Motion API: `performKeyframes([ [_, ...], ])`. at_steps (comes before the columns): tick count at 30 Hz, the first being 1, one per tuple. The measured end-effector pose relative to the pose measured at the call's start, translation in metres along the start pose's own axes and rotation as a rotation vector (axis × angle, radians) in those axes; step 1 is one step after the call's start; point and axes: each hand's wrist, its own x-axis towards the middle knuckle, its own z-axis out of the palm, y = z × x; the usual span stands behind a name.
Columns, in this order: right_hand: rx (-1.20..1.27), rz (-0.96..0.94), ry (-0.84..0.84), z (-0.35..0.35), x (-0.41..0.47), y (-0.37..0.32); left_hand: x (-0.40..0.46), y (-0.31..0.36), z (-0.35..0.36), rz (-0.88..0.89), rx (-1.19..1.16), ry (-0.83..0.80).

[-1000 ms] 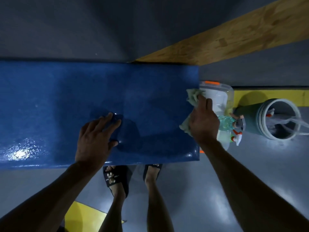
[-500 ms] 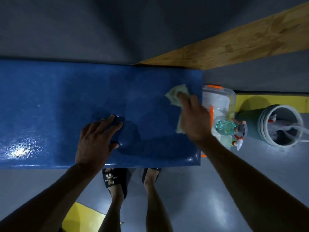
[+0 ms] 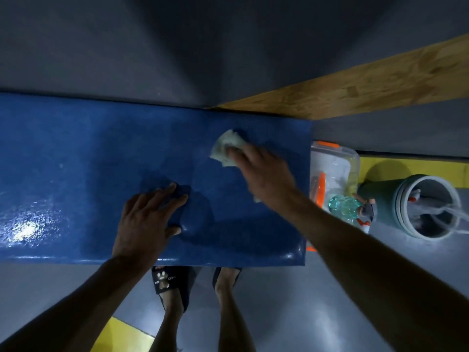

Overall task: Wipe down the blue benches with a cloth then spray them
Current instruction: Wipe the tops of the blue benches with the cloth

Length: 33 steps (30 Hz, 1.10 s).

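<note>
Blue bench (image 3: pixel 88 161): right hand (image 3: pixel 261 174) presses cloth (image 3: pixel 225 148) near its far edge; left hand (image 3: pixel 147 217) rests flat.

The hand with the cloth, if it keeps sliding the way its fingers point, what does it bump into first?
Probably nothing on the bench. The right hand, pressing the cloth, points up-left across bare blue surface toward the grey wall behind.
</note>
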Motion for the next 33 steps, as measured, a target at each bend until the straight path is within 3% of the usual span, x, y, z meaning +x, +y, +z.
performKeyframes([
  [2,-0.003,0.118,-0.019,-0.001,-0.007,0.044,0.0,-0.001,0.0,0.006,0.0,0.005],
  [5,0.068,0.439,0.009,-0.006,-0.019,0.088,-0.001,-0.002,0.0,0.015,-0.001,0.008],
  [9,0.234,0.71,0.099,0.005,-0.019,0.096,0.0,-0.003,0.001,0.022,-0.025,0.02],
  [13,0.386,1.288,0.147,0.014,-0.004,0.091,0.0,-0.003,0.001,0.018,-0.038,0.036],
  [14,0.382,1.337,0.131,0.015,-0.001,0.089,0.0,-0.003,0.002,0.016,-0.045,0.037],
  [17,0.34,1.213,0.198,0.014,0.006,0.075,0.0,-0.003,0.005,0.001,-0.047,0.029],
  [21,0.283,0.841,0.401,0.021,0.021,0.03,-0.001,-0.002,0.006,-0.002,-0.043,0.035],
  [26,0.282,0.442,0.137,0.015,0.074,-0.055,0.0,-0.005,0.005,0.021,-0.009,0.028],
  [30,0.139,0.087,0.051,0.004,0.054,-0.002,-0.001,-0.006,0.004,0.038,0.006,0.045],
  [33,0.093,0.247,0.018,-0.009,0.025,0.063,-0.001,-0.005,0.002,0.026,0.013,0.029],
])
